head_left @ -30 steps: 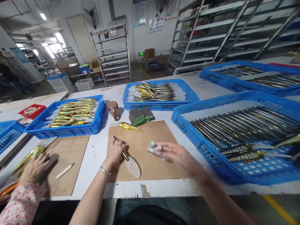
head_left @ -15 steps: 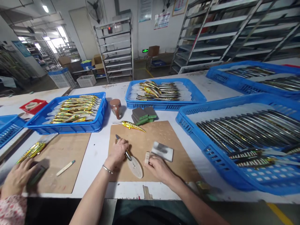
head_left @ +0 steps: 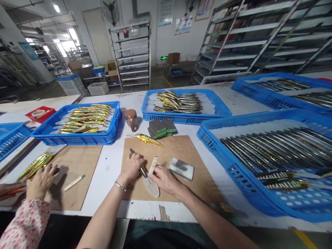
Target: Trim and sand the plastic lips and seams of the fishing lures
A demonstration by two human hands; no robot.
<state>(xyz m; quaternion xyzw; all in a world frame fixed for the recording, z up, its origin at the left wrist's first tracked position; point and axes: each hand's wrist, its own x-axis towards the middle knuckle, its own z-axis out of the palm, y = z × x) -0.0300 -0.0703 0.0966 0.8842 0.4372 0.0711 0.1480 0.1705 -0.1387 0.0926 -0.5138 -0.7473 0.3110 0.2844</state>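
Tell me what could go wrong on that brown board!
The pale, flat wooden stick in the right hand might slip and scratch the translucent oval lip of the dark, slender lure under the left hand. The smudged white rectangular pad lies close to the right hand, so a bump could shift it.

A white table carries everything, its paint scuffed along the near edge at 6 o'clock. Taking the brown board under the wearer's hands as the dial's centre, a second board lies flat at 9. Blue trays stand around: the left tray at 10, the middle tray just past 12, the far tray at 2 and the large tray at 3. A brown cup-like thing stands at 11; dark-and-green blocks are heaped at 12, by the board's far edge.
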